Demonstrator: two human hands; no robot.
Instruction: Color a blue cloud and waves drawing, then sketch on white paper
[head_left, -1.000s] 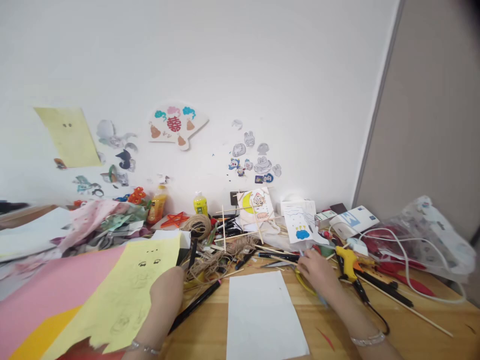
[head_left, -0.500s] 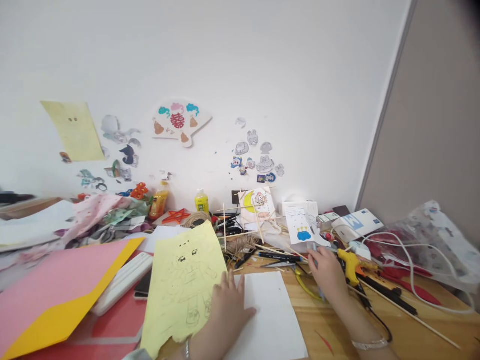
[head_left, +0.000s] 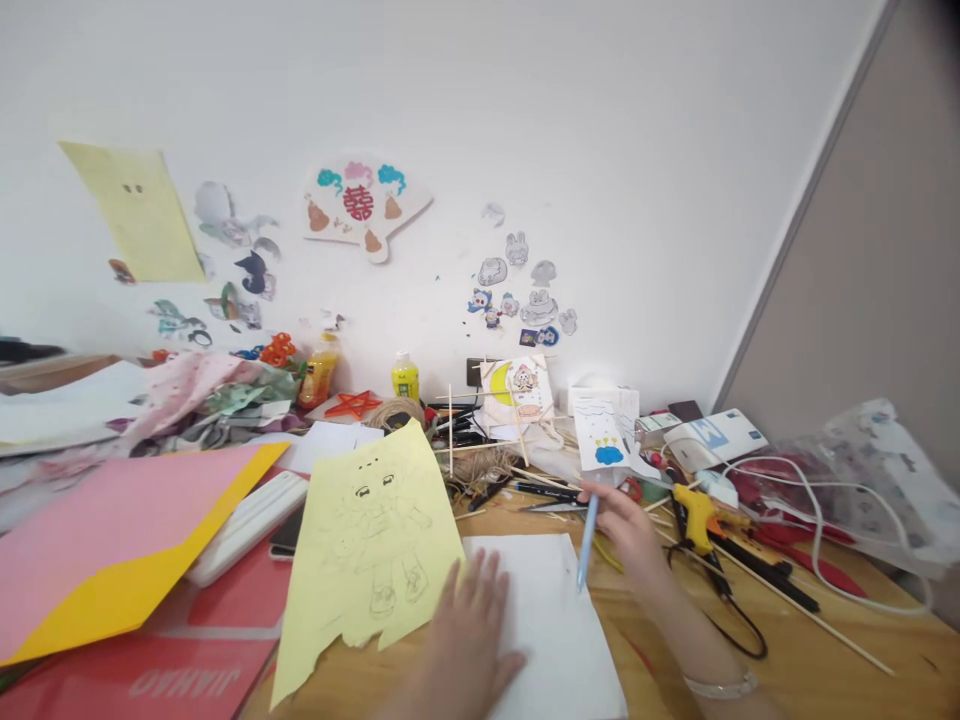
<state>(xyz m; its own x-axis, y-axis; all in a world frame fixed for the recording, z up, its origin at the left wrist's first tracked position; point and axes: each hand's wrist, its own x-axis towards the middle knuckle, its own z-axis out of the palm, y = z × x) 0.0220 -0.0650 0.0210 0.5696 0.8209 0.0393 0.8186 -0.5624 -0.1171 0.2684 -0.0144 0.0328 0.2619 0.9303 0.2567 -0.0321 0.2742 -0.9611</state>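
Note:
My left hand (head_left: pixel 474 635) lies flat with fingers stretched, on the left side of a blank white sheet of paper (head_left: pixel 551 640). To its left is a yellow sheet (head_left: pixel 349 560) with a torn lower edge and a pencil drawing of a figure with dark eyes. Above the white sheet's right edge, my right hand (head_left: pixel 619 525) grips a light blue pen (head_left: pixel 589 540). The pen's lower end points down toward the paper; whether it touches I cannot tell.
A yellow glue gun (head_left: pixel 697 515) with a cable lies right of my right hand, near a white cord (head_left: pixel 814 510) and thin sticks. Scissors (head_left: pixel 555 507) and a marker (head_left: pixel 547 490) lie behind the white sheet. Pink and orange card (head_left: pixel 127 540) covers the left side.
My right hand has lifted the pen from the clutter and brought it left over the white sheet. My left hand has shifted off the yellow sheet onto the white paper.

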